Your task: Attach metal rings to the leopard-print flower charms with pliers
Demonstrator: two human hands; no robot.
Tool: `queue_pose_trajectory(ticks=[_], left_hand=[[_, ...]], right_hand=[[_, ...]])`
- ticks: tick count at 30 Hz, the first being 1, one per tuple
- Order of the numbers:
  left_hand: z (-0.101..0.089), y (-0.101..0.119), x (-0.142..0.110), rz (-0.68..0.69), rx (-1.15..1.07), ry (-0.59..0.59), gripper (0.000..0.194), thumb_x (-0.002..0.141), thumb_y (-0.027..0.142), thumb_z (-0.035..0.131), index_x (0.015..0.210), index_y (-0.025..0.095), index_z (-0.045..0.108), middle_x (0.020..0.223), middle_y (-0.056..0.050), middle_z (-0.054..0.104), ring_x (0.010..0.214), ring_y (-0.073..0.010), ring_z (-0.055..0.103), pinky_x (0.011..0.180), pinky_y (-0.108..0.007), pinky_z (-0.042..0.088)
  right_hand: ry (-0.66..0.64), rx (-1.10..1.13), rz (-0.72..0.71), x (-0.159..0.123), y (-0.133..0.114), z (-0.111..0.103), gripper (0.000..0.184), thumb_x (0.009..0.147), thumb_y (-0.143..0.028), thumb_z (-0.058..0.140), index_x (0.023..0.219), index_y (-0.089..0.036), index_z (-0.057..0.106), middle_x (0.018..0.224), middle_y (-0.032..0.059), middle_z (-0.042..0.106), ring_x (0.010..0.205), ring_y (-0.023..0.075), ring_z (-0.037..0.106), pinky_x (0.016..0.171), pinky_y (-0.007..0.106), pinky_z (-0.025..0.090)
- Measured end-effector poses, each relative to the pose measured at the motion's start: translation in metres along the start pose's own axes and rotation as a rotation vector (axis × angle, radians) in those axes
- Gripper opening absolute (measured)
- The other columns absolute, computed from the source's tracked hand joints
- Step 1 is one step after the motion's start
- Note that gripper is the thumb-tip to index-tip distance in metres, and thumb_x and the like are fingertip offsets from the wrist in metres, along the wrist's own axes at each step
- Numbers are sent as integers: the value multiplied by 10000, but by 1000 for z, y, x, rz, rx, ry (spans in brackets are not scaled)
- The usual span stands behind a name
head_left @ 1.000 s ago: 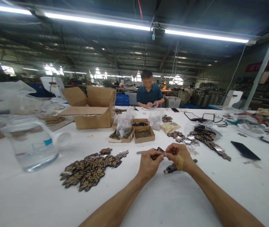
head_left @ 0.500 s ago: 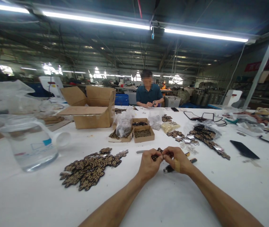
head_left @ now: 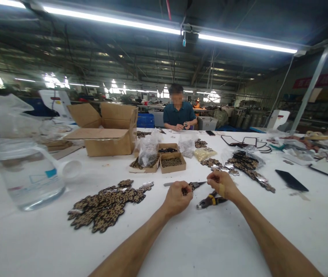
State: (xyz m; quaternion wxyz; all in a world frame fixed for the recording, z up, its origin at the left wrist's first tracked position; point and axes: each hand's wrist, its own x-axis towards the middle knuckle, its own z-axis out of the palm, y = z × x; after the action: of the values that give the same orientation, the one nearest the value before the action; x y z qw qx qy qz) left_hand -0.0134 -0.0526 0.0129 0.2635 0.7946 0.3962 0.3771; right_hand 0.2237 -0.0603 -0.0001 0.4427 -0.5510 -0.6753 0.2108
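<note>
My left hand (head_left: 178, 198) is closed around a small leopard-print piece (head_left: 185, 191) with a dark edge, mostly hidden by the fingers. Just beyond it, a dark pointed thing (head_left: 200, 184) sticks out to the right; its kind is unclear. A thin grey strip (head_left: 168, 184) shows to the left of the same hand. My right hand (head_left: 223, 184), tape round one finger, is apart from the left, thumb and fingers pinched together; anything between them is too small to make out. Below it on the white table lie pliers (head_left: 205, 202) with black and yellow handles.
To the left lie a pile of leopard-print pieces (head_left: 103, 206) and a clear water jug (head_left: 28, 177). Small boxes of metal bits (head_left: 173, 162) stand ahead, beside a cardboard carton (head_left: 110, 144). More leopard-print pieces (head_left: 246, 165) and a dark phone (head_left: 291, 180) lie right. A person (head_left: 179, 111) sits opposite.
My right hand has moved away from the left, opening a gap and uncovering the pliers and dark pointed thing. The left hand keeps its hold on the leopard-print piece. The view has shifted slightly.
</note>
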Motion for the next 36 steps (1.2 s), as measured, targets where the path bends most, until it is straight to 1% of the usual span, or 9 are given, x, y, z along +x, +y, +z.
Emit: queue_pose_trajectory(ticks=[3,7,11,15,20,23,28,32,36], left_hand=[[6,-3,0,-26,23,3,95,678,166,579,648,174,669,688,-32,677,656,-164,587,613,-260,393],[13,-6,2,-57,82,120,77,707,177,580,675,178,650,689,-32,664,659,-164,578,619,-261,374],[7,-10,3,-81,188,286,64,745,179,576,709,184,628,759,-33,665,707,-161,574,654,-257,361],[-4,-19,2,-118,195,352,75,770,192,571,711,183,616,748,-29,656,702,-158,569,653,-249,350],[-12,-36,5,-163,219,417,90,784,210,562,713,189,612,742,-33,659,698,-160,579,650,-252,343],[-12,-47,9,-203,108,426,107,758,212,568,669,185,620,699,-38,662,676,-166,591,637,-255,360],[-8,-53,13,-289,-218,441,127,701,242,609,599,167,624,594,-46,661,625,-183,632,617,-263,435],[-4,-46,12,-283,-384,422,198,738,329,597,675,151,660,633,-53,697,614,-187,670,599,-267,499],[-2,-41,8,-317,-549,532,186,712,313,617,675,139,671,651,-56,709,626,-188,676,610,-275,523]], right_hand=[[-28,-120,-56,-2,7,6,157,798,-256,580,885,-169,677,753,51,670,684,193,607,627,304,482],[-9,-292,-244,-5,14,19,359,803,-223,591,1161,-206,621,1087,86,651,954,233,581,850,366,473],[-178,-415,-263,4,14,28,363,819,-177,567,1178,-205,613,1147,91,629,1067,243,535,956,369,403],[-374,-499,-148,22,4,26,291,783,-169,602,1068,-188,651,1061,87,658,985,231,569,875,332,407],[-503,-491,-133,27,-16,15,252,737,-212,676,988,-189,681,932,56,703,824,196,604,687,264,400],[-552,-470,-124,22,-28,5,180,757,-240,678,930,-192,684,813,26,707,698,159,596,591,233,370],[-525,-447,-150,25,-55,-20,126,817,-283,642,886,-184,678,746,35,686,633,149,575,537,228,360],[-466,-310,-164,39,-81,-35,219,872,-390,591,867,-183,663,716,28,667,567,142,590,500,227,413],[-196,65,-166,54,-93,-5,375,854,-541,592,835,-167,615,623,-6,590,539,140,590,514,246,491]])
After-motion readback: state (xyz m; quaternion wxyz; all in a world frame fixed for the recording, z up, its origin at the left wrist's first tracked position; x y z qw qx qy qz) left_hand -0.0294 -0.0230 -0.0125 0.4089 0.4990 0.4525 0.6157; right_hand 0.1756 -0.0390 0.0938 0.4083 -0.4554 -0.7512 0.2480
